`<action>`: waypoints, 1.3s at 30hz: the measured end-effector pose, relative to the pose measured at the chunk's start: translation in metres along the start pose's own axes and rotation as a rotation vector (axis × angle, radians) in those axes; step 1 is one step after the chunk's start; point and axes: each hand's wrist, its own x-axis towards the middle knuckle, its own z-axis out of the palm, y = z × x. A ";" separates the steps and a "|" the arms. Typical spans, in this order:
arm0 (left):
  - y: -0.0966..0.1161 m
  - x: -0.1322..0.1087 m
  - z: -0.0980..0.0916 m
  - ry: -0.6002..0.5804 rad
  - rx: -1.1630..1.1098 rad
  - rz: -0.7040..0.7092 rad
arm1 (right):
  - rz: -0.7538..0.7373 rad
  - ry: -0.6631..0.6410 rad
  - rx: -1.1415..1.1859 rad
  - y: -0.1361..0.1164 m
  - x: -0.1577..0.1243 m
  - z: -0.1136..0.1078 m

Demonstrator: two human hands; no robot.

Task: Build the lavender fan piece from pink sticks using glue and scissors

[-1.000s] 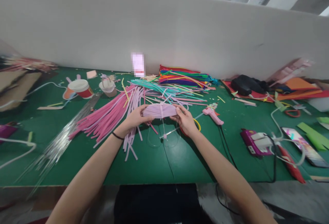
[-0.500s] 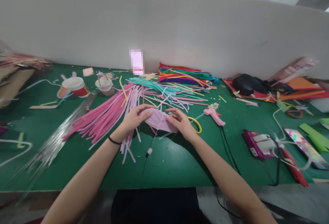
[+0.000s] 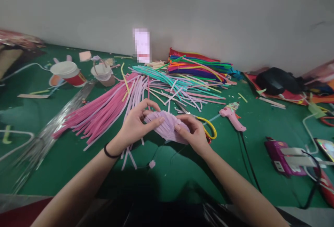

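Observation:
Between my two hands is a lilac, ribbed, leaf-shaped piece of pipe cleaners (image 3: 168, 124), held above the green table. My left hand (image 3: 139, 121) grips its left end, thumb on the front face. On its right part, my right hand (image 3: 194, 131) presses with the thumb, the fingers behind. Beneath it, a small lilac tuft (image 3: 152, 164) lies near thin wires. Scissors with yellow handles (image 3: 210, 128) rest just behind my right hand, partly hidden. Pink pipe cleaners (image 3: 96, 115) and lilac pipe cleaners (image 3: 135, 93) spread out to the left.
Teal pipe cleaners (image 3: 161, 77) and a multicoloured bundle (image 3: 198, 67) lie at the back. A pink glue gun (image 3: 233, 117) and a purple power strip (image 3: 280, 157) are to the right. Left stand a paper cup (image 3: 69, 74) and a second cup (image 3: 103, 74), near silvery wires (image 3: 60, 126).
The view has tipped down and closer. The lilac piece is turned a little, and my right fingers have closed in on it, the thumb now pressing its front.

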 end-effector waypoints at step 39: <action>-0.003 0.005 -0.007 -0.222 0.120 0.105 | -0.039 0.004 -0.033 -0.005 -0.002 0.000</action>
